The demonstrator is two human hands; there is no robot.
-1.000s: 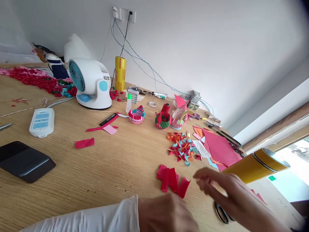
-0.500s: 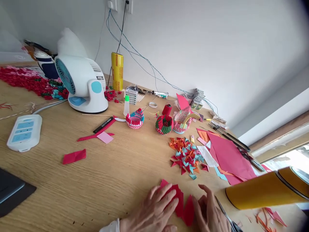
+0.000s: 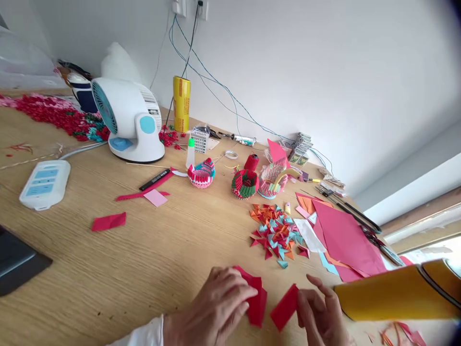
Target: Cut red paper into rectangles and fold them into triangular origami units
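My left hand [image 3: 218, 305] rests on the table with its fingers loosely curved over several red paper slips [image 3: 258, 307], fingertips touching them. To its right, my right hand [image 3: 320, 312] pinches a single red paper rectangle [image 3: 284, 307] by its upper right edge, apart from the other slips. A pile of small folded paper triangles [image 3: 275, 230] in orange, red and light blue lies just beyond both hands. Another red paper slip [image 3: 109, 221] lies alone at the left.
A yellow bottle [image 3: 389, 290] lies close to my right hand. Large red paper sheets [image 3: 349, 235] and scissors [image 3: 383, 247] are at the right. Woven paper baskets [image 3: 245, 184], a glue bottle [image 3: 190, 154] and a white fan [image 3: 133, 120] stand farther back. A power strip [image 3: 45, 185] sits left.
My right hand has drawn a red paper piece rightward, away from the slips under my left hand. My left hand has shifted left and its fingers are more curved.
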